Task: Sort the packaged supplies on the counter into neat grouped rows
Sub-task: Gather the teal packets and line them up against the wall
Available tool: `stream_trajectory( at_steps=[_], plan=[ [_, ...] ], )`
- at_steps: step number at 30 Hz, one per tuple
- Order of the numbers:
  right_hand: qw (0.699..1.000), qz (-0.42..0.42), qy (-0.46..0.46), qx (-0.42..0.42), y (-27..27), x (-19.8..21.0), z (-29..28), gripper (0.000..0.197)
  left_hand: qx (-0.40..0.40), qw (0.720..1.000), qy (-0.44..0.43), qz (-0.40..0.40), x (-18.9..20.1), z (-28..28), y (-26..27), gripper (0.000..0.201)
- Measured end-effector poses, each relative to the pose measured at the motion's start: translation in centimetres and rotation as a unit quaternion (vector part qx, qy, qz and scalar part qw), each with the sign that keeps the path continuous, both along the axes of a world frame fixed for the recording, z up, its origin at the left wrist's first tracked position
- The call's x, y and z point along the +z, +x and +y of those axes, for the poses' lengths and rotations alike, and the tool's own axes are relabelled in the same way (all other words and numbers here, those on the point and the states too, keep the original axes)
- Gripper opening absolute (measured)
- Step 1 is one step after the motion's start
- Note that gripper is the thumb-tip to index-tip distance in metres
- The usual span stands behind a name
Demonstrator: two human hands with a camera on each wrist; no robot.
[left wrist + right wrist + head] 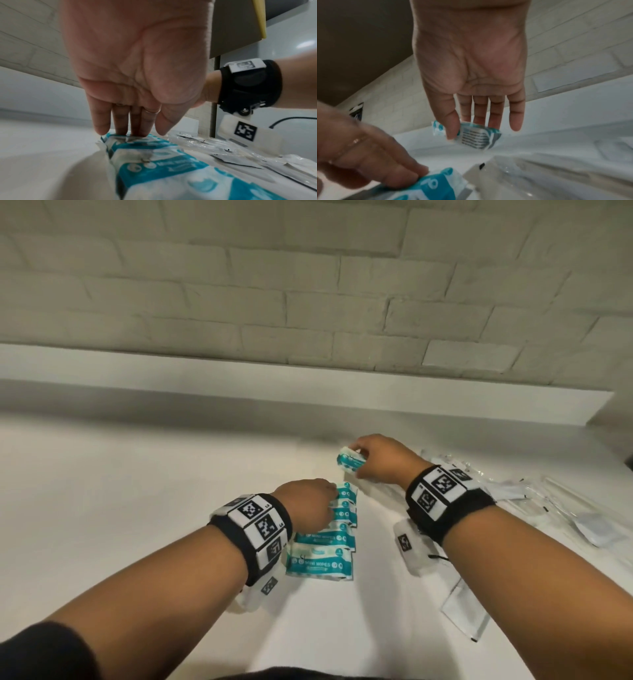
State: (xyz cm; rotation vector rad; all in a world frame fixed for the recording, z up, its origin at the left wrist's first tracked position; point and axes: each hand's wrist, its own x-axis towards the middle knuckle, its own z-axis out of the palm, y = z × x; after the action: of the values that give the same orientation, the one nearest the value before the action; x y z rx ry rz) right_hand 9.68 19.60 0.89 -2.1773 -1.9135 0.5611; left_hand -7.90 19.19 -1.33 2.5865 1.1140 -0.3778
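Note:
Several teal-and-white mini wipes packs (320,565) lie in a row on the white counter (137,491), running away from me. My left hand (333,498) rests its straight fingertips (120,133) on the far pack of that row (137,142), pressing down without curling round it. Just beyond the row, my right hand (356,463) holds one more wipes pack (346,462) above the counter. It is pinched between thumb and fingers (451,135), with its printed back (476,140) turned towards the wrist camera.
Clear plastic packets (548,501) lie loosely spread on the counter to the right, under and beyond my right wrist. One long packet (466,607) reaches towards the front edge. A brick wall with a white ledge (239,371) closes off the back.

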Motion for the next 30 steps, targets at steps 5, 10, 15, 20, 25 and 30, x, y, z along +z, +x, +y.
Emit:
stream_trajectory(
  at_steps=[5, 10, 15, 20, 25, 30],
  plan=[
    [0.995, -0.088, -0.006, 0.051, -2.3, -1.6, 3.0, 0.051, 0.007, 1.000, -0.010, -0.018, 0.3, -0.4, 0.0, 0.041],
    [0.990, -0.067, -0.062, 0.106, -3.0, -2.9, 4.0, 0.046, 0.005, 1.000, 0.006, -0.008, 0.0, -0.5, -0.4, 0.046],
    [0.998, 0.000, -0.039, 0.047, -1.2, -1.8, 3.1, 0.037, -0.038, 0.999, -0.001, 0.021, 0.4, -0.5, -0.4, 0.043],
    [0.988, -0.108, -0.103, 0.049, 0.7, -1.5, 1.3, 0.030, -0.019, 1.000, -0.008, 0.005, 1.1, -0.9, -0.2, 0.045],
    [0.993, -0.072, -0.027, 0.085, -0.3, -0.9, 0.8, 0.042, -0.036, 0.998, -0.048, 0.003, 1.5, -2.6, -1.0, 0.083],
    [0.969, -0.161, -0.070, 0.171, -2.9, -1.9, 1.6, 0.050, -0.088, 0.994, 0.024, 0.060, 0.9, -4.7, -1.7, 0.108]
  ],
)
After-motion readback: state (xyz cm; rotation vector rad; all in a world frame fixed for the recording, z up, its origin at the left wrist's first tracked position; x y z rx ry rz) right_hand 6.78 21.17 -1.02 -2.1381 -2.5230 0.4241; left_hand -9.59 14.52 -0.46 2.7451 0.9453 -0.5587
